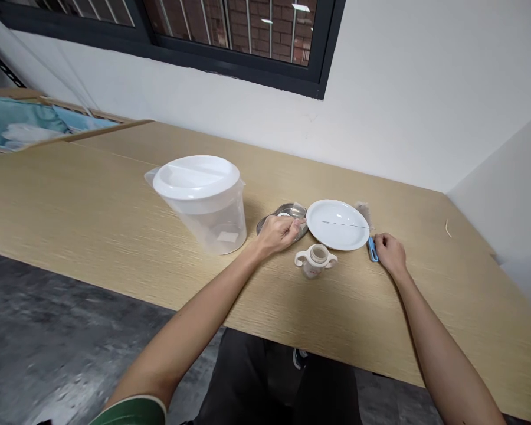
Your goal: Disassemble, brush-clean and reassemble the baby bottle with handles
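Note:
A thin dark strand [345, 224], like a thread or wire, stretches across the white plate [336, 242]. Its right end reaches the fingertips of my right hand [391, 254], which are pinched closed. Beside those fingers lies a small blue-handled tool [372, 249], its kind unclear. My left hand [279, 232] is closed in a pinch at the plate's left rim, above a shiny metal dish [265, 221] that it partly covers. What its fingers hold is too small to make out. In front of the plate stands a small cream two-handled cup [313, 268], open at the top.
A clear plastic pitcher [207, 218] with a white lid stands left of my left hand. A whitish fuzzy piece [363, 209] lies behind the plate's right side. Farther right is a small pale bent strip [448, 228]. The wall and window [248, 53] rise behind the wooden table [92, 195].

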